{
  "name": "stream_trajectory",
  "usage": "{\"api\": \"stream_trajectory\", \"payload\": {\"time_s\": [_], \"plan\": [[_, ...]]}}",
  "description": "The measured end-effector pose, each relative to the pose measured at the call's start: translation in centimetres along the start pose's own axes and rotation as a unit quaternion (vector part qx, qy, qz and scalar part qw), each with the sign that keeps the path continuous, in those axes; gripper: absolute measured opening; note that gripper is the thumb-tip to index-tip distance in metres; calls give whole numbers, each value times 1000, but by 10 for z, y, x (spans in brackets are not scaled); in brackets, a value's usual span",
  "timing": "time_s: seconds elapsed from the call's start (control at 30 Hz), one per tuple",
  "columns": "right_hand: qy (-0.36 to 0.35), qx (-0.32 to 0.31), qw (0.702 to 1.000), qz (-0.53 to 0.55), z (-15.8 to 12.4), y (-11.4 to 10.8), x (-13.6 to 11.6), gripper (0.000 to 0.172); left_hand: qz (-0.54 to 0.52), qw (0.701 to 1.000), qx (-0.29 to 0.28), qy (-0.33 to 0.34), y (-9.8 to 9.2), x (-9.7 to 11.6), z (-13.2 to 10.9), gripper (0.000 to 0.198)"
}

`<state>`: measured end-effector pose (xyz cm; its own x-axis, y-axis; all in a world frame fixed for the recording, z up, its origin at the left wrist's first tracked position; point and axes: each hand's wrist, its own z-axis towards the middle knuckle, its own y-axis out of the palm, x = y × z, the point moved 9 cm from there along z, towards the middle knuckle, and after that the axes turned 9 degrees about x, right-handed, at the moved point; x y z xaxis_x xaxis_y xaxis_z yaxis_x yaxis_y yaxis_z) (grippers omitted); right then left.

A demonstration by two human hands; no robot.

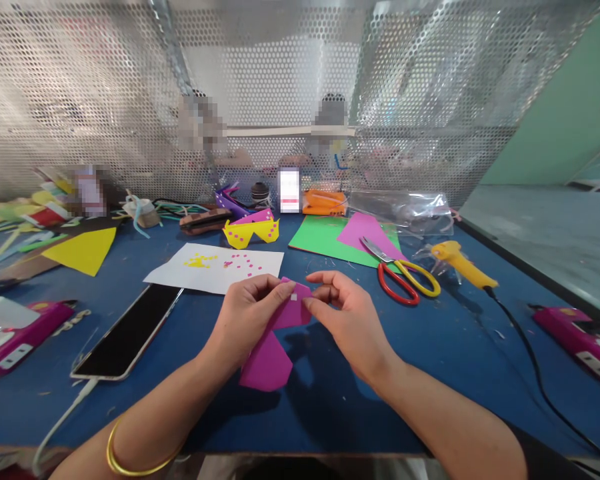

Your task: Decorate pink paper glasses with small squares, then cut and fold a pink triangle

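Observation:
My left hand (pixel 247 317) grips a magenta paper cutout (pixel 273 350) above the blue table, its fingers curled over the top edge. My right hand (pixel 347 317) pinches the same cutout at its upper right, next to a tiny white square stuck on the paper. Both hands are closed on the paper and nearly touch. A gold bangle (pixel 130 460) circles my left wrist.
A phone (pixel 130 330) on a white cable lies left. White paper (pixel 215 267) with yellow and pink bits, yellow paper glasses (pixel 250 232), green (pixel 325 241) and pink sheets, red-yellow scissors (pixel 405 277) and a yellow glue gun (pixel 460 261) lie beyond. Perforated metal screens enclose the back.

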<state>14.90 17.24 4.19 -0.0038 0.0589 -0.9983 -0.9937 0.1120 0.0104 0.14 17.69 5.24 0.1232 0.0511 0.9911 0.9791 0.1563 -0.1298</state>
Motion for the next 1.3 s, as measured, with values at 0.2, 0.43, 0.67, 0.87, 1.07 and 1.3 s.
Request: {"api": "stream_trajectory", "payload": {"time_s": [0.2,0.43,0.67,0.87,1.07,1.3], "plan": [[-5,1,1000,9,0,-1,-1,25,-3,1000,-7,-3,2,0,-1,31],[14,-16,998,60,0,2,2,30,-7,1000,22,1,-4,2,1,32],[7,5,999,45,3,-2,-1,26,-47,998,-29,-43,2,-3,-1,35],[-25,33,998,38,6,-8,-5,27,-30,993,-79,-88,9,-11,-5,22],[-90,28,994,-48,22,-21,-21,26,-20,996,-42,-73,-3,-7,-3,20],[-147,266,717,-627,66,-161,-51,36,-62,995,-32,-73,-8,-5,-1,25]]}}
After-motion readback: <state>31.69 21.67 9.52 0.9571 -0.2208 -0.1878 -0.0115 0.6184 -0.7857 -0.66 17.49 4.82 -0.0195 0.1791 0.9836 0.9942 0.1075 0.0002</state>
